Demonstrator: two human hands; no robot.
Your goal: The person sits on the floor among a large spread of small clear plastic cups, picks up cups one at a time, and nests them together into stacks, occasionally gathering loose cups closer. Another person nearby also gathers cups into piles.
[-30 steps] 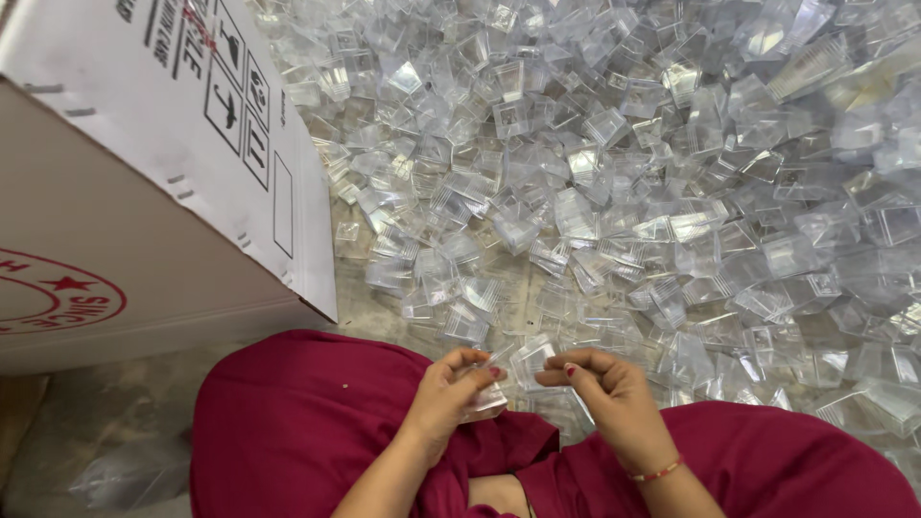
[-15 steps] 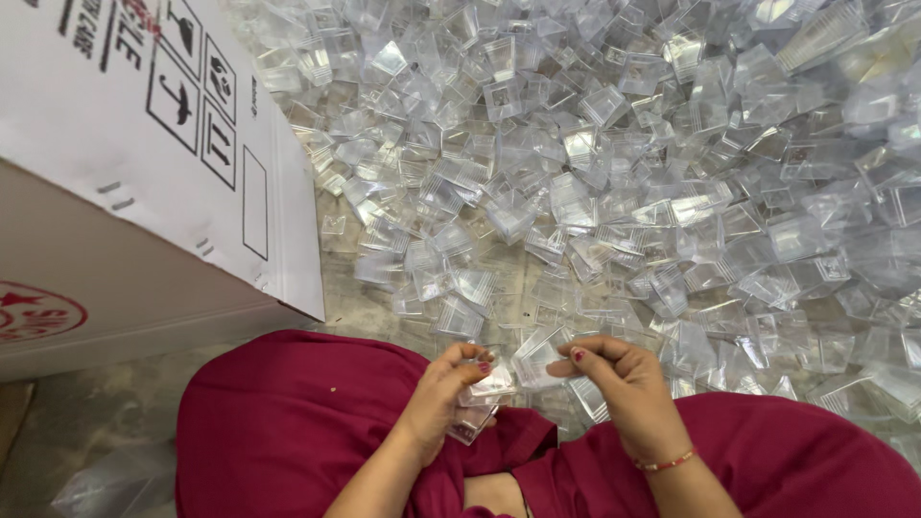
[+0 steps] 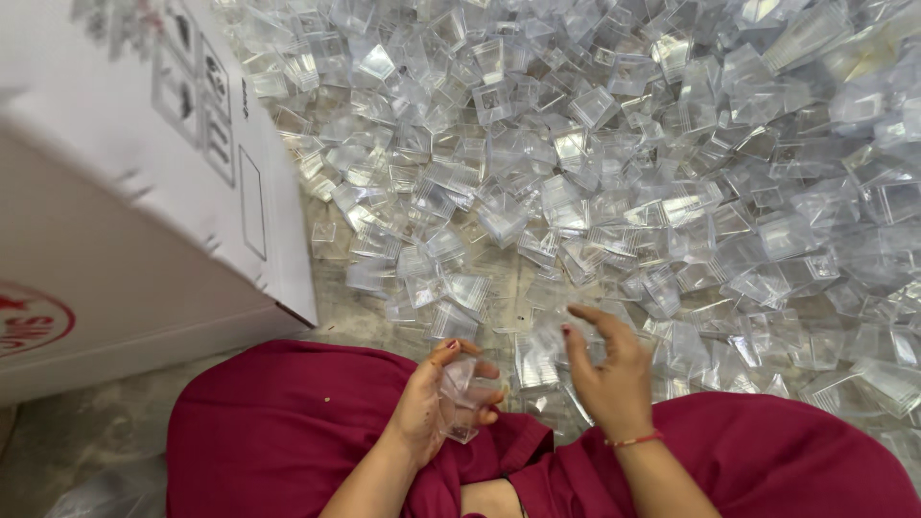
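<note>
White carton [image 3: 144, 182] left of my left hand [image 3: 436, 403], which grips clear boxes [image 3: 462, 393]; my right hand [image 3: 604, 369] spread empty above the pile [image 3: 624, 173].

The boxes [image 3: 614, 182] in the heap are thin clear plastic, glossy and glinting. The one in the left hand [image 3: 436, 403] looks the same. The carton [image 3: 144, 192] is matt white cardboard. The lap cloth [image 3: 288, 432] is dull maroon fabric.
</note>
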